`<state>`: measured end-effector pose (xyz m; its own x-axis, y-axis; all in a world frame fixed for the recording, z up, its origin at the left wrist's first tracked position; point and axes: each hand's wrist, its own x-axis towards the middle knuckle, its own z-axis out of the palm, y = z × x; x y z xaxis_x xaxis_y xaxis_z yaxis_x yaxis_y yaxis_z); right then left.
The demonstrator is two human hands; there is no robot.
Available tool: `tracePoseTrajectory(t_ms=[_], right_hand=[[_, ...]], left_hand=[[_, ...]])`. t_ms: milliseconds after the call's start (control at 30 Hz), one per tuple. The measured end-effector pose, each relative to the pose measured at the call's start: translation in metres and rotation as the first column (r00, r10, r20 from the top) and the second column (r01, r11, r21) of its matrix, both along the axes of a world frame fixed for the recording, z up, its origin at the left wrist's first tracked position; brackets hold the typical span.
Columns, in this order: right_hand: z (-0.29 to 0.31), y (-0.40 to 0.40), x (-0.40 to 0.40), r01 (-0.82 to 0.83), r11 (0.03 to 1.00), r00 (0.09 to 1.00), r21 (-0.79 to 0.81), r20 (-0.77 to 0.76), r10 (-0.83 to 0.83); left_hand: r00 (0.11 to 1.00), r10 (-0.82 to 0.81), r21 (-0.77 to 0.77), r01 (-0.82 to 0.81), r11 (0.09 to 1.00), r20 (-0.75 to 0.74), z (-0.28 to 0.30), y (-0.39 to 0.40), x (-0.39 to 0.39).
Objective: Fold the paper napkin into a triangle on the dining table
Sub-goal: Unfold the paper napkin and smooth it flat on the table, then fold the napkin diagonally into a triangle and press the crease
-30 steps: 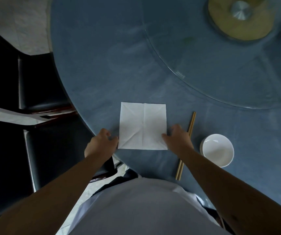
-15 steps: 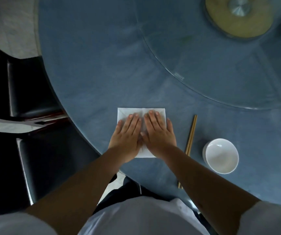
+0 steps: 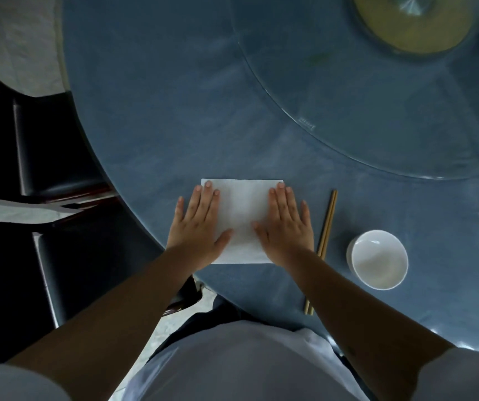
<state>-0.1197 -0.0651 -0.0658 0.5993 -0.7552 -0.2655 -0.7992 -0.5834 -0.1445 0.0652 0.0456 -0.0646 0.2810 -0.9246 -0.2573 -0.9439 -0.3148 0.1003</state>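
Note:
A white square paper napkin [image 3: 242,215] lies flat on the blue round dining table [image 3: 160,117], close to the near edge. My left hand [image 3: 199,224] rests palm down on the napkin's left side, fingers spread and partly over the table. My right hand [image 3: 286,224] presses flat on its right side in the same way. The middle strip of the napkin shows between my thumbs; both side edges are hidden under my palms. Neither hand grips anything.
A pair of wooden chopsticks [image 3: 326,235] lies just right of my right hand. An empty white bowl [image 3: 377,260] stands further right. A glass turntable [image 3: 377,91] with a yellowish hub [image 3: 409,27] fills the far right. Black chairs [image 3: 59,157] stand at left.
My hands went from the napkin's near corners to its middle, palms down side by side, and have now slid apart outward to its left and right sides.

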Motion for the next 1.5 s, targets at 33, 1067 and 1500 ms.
tracePoseTrajectory(t_ms=[33, 1067, 1500], right_hand=[[0.0, 0.005, 0.004, -0.049, 0.999, 0.999, 0.001, 0.015, 0.049], [0.03, 0.011, -0.019, 0.491, 0.801, 0.813, 0.342, 0.149, -0.563], [0.037, 0.006, -0.01, 0.555, 0.66, 0.733, 0.506, 0.079, -0.676]], left_hand=[[1.0, -0.02, -0.009, 0.02, 1.0, -0.01, 0.0, -0.006, -0.003], [0.51, 0.544, 0.029, -0.711, 0.703, -0.666, 0.03, 0.002, -0.005], [0.476, 0.638, 0.207, -0.679, 0.704, -0.606, 0.035, -0.025, 0.004]])
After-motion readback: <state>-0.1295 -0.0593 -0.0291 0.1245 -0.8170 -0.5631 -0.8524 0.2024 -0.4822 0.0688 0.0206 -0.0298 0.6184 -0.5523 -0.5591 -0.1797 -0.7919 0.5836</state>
